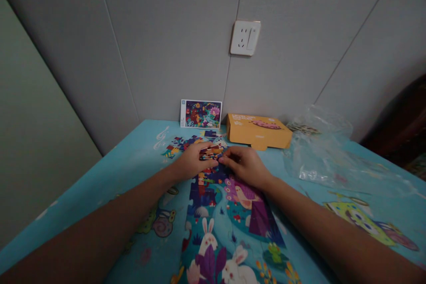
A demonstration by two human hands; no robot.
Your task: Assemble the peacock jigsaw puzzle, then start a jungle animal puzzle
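My left hand (194, 160) is closed around a small stack of puzzle pieces (210, 152) over the far end of a partly joined jigsaw puzzle (226, 226). Close beside it, my right hand (246, 165) has its thumb and index finger pinched near the stack; whatever is between those fingertips is too small to make out. The joined part shows white rabbits, a frog and purple plants, and runs toward me between my forearms. Several loose or partly joined pieces (179, 143) lie just beyond my left hand.
A picture card (201, 114) of the puzzle leans against the wall. Right of it lies a yellow box (258, 131). Clear plastic bags (319, 155), one with pieces (303, 129) in it, spread over the right of the blue cartoon tablecloth (133, 159). A socket (245, 38) is on the wall.
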